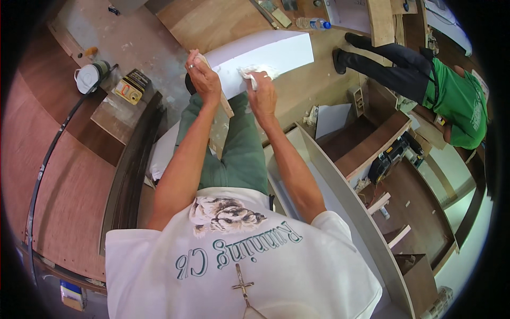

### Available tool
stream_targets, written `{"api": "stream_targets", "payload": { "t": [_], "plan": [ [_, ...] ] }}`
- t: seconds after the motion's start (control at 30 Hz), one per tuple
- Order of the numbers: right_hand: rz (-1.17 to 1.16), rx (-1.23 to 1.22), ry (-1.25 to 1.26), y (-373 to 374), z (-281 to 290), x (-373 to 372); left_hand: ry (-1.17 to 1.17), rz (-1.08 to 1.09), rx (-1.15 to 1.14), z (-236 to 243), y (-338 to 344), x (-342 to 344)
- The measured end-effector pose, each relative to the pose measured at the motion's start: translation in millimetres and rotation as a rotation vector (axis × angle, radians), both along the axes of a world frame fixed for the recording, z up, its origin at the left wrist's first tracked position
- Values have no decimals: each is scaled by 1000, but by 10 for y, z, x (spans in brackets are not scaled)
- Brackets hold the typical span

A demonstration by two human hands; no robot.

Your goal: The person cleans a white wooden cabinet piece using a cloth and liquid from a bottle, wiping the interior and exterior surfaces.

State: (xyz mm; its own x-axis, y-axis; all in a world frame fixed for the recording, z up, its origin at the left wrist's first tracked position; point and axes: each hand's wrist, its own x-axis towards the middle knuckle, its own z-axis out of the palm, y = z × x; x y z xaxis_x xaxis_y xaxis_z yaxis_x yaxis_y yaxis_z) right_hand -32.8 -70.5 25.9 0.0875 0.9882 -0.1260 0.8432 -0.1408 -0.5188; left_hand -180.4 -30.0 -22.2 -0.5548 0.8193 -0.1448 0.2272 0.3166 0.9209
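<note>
A long white panel [289, 53] stretches away to the right in front of me, with a bare wood edge [226, 103] at its near left end. My left hand [204, 80] is closed around that end, fingers over the top edge. My right hand [261, 101] pinches a crumpled white rag [268, 70], which lies against the white face of the panel. Part of the rag is hidden under the fingers. The panel's near end is above my green trouser legs [241, 159].
Right of me stands a long open cabinet carcass [350, 212]. Beyond it, another person in a green shirt [457, 101] leans over. A plastic bottle [313, 23] lies past the panel. At left are a lidded bucket [87, 78], a yellow-black tin [133, 87] and a black hose [48, 154].
</note>
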Motion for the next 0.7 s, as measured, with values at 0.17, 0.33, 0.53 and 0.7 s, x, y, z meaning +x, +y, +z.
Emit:
{"api": "stream_targets", "payload": {
  "t": [0.17, 0.33, 0.53, 0.7],
  "plan": [
    [-113, 51, -41, 316, -12, 220, -21, 26, 12, 7, -42, 53],
    [32, -53, -13, 67, 33, 118, -3, 38, 28, -50, -33, 19],
    [-42, 101, -194, 423, 36, 366, 27, 44, 5, -39, -22, 70],
    [203, 52, -72, -37, 18, -53, 45, 56, 17, -58, -19, -25]
  ]
}}
